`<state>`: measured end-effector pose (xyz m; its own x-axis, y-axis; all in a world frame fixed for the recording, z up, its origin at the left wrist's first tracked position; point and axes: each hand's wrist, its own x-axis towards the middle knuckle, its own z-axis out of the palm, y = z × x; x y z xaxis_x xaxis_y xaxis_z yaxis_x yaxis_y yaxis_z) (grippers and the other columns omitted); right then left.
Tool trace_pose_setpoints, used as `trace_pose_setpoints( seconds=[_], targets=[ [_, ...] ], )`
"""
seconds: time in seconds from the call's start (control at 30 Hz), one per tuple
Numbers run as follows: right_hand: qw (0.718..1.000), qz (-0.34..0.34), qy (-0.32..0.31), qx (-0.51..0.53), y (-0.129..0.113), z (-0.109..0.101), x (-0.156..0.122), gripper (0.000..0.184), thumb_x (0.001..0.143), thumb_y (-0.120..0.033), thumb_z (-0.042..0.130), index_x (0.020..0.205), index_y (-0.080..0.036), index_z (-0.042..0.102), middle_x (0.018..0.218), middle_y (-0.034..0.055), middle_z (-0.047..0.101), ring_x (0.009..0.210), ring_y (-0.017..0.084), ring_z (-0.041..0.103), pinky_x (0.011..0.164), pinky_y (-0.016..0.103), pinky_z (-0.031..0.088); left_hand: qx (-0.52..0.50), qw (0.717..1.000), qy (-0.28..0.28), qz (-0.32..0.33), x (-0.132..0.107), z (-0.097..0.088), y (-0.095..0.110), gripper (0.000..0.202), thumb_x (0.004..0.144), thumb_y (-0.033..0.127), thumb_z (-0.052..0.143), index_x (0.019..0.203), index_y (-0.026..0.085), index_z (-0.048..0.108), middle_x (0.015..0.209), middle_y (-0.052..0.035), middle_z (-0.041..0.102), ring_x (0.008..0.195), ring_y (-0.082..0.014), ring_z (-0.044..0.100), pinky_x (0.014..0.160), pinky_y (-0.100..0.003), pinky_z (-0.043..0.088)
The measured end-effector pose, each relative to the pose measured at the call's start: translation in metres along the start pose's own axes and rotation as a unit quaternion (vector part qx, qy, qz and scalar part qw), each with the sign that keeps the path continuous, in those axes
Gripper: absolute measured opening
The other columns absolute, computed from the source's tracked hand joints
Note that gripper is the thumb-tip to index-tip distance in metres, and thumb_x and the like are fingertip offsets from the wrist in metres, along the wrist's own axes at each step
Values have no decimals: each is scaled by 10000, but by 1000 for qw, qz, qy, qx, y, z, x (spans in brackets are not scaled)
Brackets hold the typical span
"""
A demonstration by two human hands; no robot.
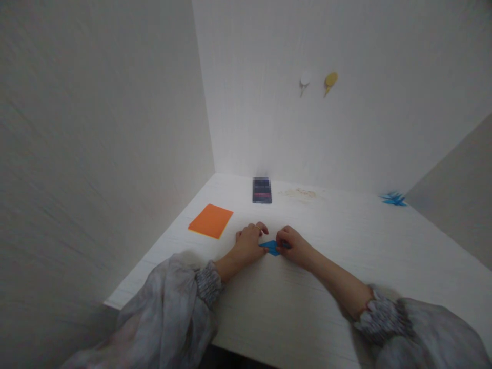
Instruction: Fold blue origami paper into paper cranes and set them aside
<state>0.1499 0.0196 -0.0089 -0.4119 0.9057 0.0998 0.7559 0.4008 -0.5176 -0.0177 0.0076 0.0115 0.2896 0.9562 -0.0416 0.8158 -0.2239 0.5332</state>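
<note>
A small folded piece of blue origami paper (272, 247) lies on the white tabletop between my two hands. Its left point is at the thumb of my left hand (249, 242), whose fingers are curled, with a ring on one of them. My right hand (291, 245) pinches the paper's right end between thumb and bent fingers, covering that end. A stack of orange square paper (210, 221) rests on the table to the left of my left hand.
Beyond my hands a dark, blurred rectangular object (262, 190) stands near the back wall. Several folded blue paper pieces (393, 198) sit in the far right corner. A white hook (305, 79) and a yellow hook (331, 80) are on the wall. Walls enclose the table's left and right.
</note>
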Motion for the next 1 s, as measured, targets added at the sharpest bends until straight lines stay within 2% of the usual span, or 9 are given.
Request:
trace_pose_setpoints(
  seconds=[0.23, 0.4, 0.47, 0.53, 0.67, 0.83, 1.0],
  targets=[
    [1000, -1, -8, 22, 3, -4, -1, 132, 585, -38, 553, 598, -159, 501, 740, 5, 457, 676, 123, 438, 591, 217, 344, 9, 1000, 1, 19, 2, 2, -1, 333, 646, 260, 598, 969, 286, 520, 951, -7, 490, 948, -202, 461, 838, -370, 301],
    [1000, 3, -10, 27, 1, -6, -1, 136, 580, -44, 560, 585, -157, 487, 736, 3, 454, 668, 121, 432, 592, 218, 348, 15, 999, -9, 51, 0, 3, -1, 225, 718, 246, 540, 920, 330, 594, 993, -9, 464, 996, -204, 434, 867, -395, 274],
    [1000, 3, -5, 29, 0, -7, -1, 132, 593, -61, 566, 575, -157, 478, 727, 5, 454, 664, 123, 430, 586, 219, 348, 18, 996, -11, 89, -1, 3, -3, 242, 751, 205, 499, 921, 334, 613, 1009, -10, 462, 970, -188, 446, 865, -380, 278],
    [1000, 7, -4, 30, 1, -8, -1, 139, 594, -65, 570, 564, -158, 471, 719, 5, 454, 663, 124, 429, 580, 220, 346, 32, 987, -26, 156, -3, 1, -6, 284, 781, 162, 450, 914, 336, 631, 1013, -12, 474, 932, -172, 457, 849, -353, 293],
    [999, 5, -14, 35, 5, -7, 1, 162, 572, -39, 578, 565, -158, 468, 719, 1, 452, 661, 121, 422, 580, 219, 342, 83, 949, -34, 303, -7, -5, -11, 331, 791, 147, 437, 995, 352, 599, 1047, -17, 486, 912, -173, 446, 825, -318, 324],
    [998, -7, -17, 59, 12, -7, 0, 164, 575, -29, 580, 581, -155, 474, 690, -14, 427, 621, 106, 399, 562, 213, 340, 113, 931, -15, 347, -8, -9, -13, 358, 732, 145, 497, 1034, 318, 582, 1012, -31, 505, 887, -183, 457, 806, -322, 353],
    [996, -24, -20, 89, 16, -8, -2, 147, 573, -23, 566, 596, -156, 510, 705, -15, 442, 626, 106, 414, 578, 218, 356, 120, 926, -12, 357, -8, -8, -16, 271, 763, 214, 494, 1006, 274, 597, 981, -33, 541, 868, -183, 472, 799, -324, 364]
  ],
)
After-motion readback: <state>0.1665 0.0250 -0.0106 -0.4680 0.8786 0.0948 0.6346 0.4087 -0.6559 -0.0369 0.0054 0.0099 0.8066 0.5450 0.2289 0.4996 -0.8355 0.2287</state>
